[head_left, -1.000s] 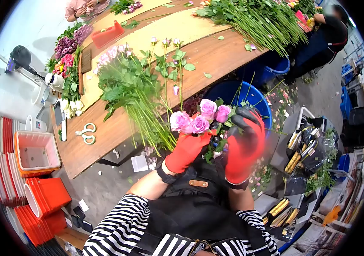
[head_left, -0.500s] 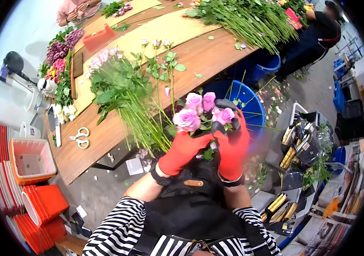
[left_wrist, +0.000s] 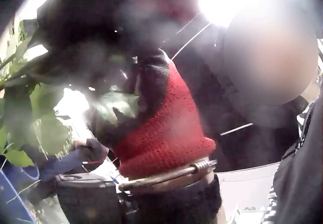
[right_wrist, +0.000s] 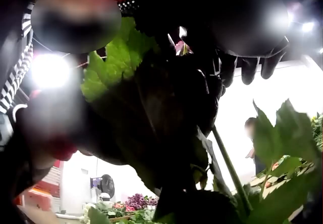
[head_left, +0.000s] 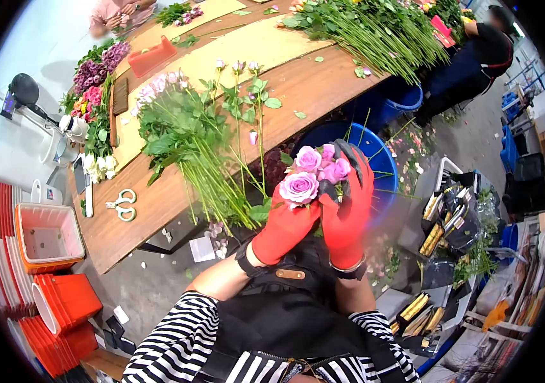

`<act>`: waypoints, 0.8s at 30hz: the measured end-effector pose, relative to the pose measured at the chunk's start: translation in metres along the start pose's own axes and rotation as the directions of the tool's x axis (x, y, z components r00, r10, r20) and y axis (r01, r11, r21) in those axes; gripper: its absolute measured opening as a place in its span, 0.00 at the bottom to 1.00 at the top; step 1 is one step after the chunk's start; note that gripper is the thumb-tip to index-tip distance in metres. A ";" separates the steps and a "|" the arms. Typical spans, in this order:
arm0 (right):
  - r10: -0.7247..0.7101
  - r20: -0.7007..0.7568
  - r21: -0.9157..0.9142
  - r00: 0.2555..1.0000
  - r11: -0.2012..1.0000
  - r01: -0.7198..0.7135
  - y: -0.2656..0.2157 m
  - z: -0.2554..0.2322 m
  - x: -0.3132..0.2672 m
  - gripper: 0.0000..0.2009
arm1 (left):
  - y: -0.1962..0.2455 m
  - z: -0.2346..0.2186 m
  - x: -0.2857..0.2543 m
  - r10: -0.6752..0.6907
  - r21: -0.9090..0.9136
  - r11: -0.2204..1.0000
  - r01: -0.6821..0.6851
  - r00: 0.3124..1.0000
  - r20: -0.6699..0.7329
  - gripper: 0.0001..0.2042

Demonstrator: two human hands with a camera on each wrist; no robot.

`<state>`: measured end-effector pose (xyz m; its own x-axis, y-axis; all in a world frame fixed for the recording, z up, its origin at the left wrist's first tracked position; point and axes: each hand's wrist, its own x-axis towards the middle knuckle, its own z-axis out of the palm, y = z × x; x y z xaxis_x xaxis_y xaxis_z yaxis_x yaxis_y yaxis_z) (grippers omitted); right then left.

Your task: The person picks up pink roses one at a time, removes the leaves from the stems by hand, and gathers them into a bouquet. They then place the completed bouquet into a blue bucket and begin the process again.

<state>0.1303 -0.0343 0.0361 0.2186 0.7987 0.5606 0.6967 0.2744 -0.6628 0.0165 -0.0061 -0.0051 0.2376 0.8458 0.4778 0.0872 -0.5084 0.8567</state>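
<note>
Both hands wear red gloves with black palms and fingers. In the head view, my left hand (head_left: 288,226) holds a small bunch of pink-lilac roses (head_left: 299,187) just below the blooms. My right hand (head_left: 350,217) is at the bunch's right side, its black fingers (head_left: 353,163) bent around a rose (head_left: 335,170) with the thumb below it. Most of the stems are hidden under the hands. Green leaves (right_wrist: 123,57) hang close to the right wrist camera. The left wrist view shows the red glove (left_wrist: 166,128) and dim leaves beside it.
Long-stemmed pale pink roses (head_left: 189,131) lie on the wooden table (head_left: 311,86), stems over its edge. Scissors (head_left: 122,205) rest at the left. A blue bucket (head_left: 384,150) stands beyond my right hand, and a crate of wrappers (head_left: 451,210) to the right. Other people work at the table.
The right hand's fingers have come down from above onto the bunch's right side. The roses have turned and drawn closer together, one bloom now facing up.
</note>
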 end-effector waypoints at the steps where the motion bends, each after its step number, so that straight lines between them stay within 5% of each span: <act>1: 0.012 -0.021 0.044 1.000 0.999 -0.011 0.000 0.002 -0.002 0.32 | -0.002 0.003 0.002 0.116 0.171 0.980 -0.105 0.992 -0.058 0.15; 3: -0.027 -0.129 0.018 0.991 0.999 0.029 0.004 0.006 -0.007 0.34 | 0.007 0.006 0.010 -0.088 -0.118 0.990 0.071 0.985 -0.148 0.13; 7: -0.150 -0.113 -0.161 0.982 0.978 0.131 -0.020 -0.011 0.002 0.33 | -0.023 0.013 0.004 -0.107 -0.151 0.985 0.083 0.981 -0.161 0.16; 10: -0.049 -0.117 -0.210 0.992 0.978 0.023 -0.032 -0.002 0.005 0.31 | -0.005 0.030 0.023 -0.445 -0.768 0.588 0.254 0.894 -0.045 0.27; 13: -0.015 -0.131 -0.183 0.991 0.983 -0.009 -0.016 -0.008 0.004 0.30 | 0.002 0.023 0.015 -0.414 -0.490 0.791 0.366 0.910 0.011 0.34; 15: 0.015 -0.168 -0.044 0.986 0.999 -0.023 -0.006 -0.009 0.003 0.28 | 0.013 0.011 0.019 -0.382 -0.430 0.823 0.372 0.922 0.067 0.38; 17: 0.104 -0.180 0.266 0.978 0.962 -0.054 0.008 -0.006 0.002 0.26 | 0.025 -0.011 0.033 -0.506 -0.594 0.524 0.611 0.784 0.360 0.35; 19: 0.202 -0.120 0.448 0.972 0.885 -0.128 0.018 -0.004 -0.003 0.25 | 0.024 -0.022 0.046 -0.421 -0.609 0.462 0.644 0.764 0.489 0.30; 20: 0.243 -0.086 0.532 0.966 0.831 -0.162 0.021 -0.004 -0.004 0.25 | 0.035 -0.030 0.044 -0.411 -0.722 0.234 0.652 0.739 0.534 0.24; 22: 0.265 -0.016 0.577 0.964 0.790 -0.208 0.018 -0.007 -0.001 0.25 | -0.004 -0.032 0.026 -0.118 -0.546 0.786 0.290 0.937 0.327 0.14; 24: 0.275 -0.003 0.613 0.962 0.760 -0.216 0.017 -0.008 -0.003 0.25 | -0.010 -0.038 0.027 0.132 -0.175 0.982 -0.073 0.925 0.356 0.09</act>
<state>0.1470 -0.0363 0.0278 0.4035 0.8419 0.3582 0.0637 0.3647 -0.9289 -0.0148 0.0281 0.0072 0.5759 0.6573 0.4860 -0.1012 -0.5326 0.8403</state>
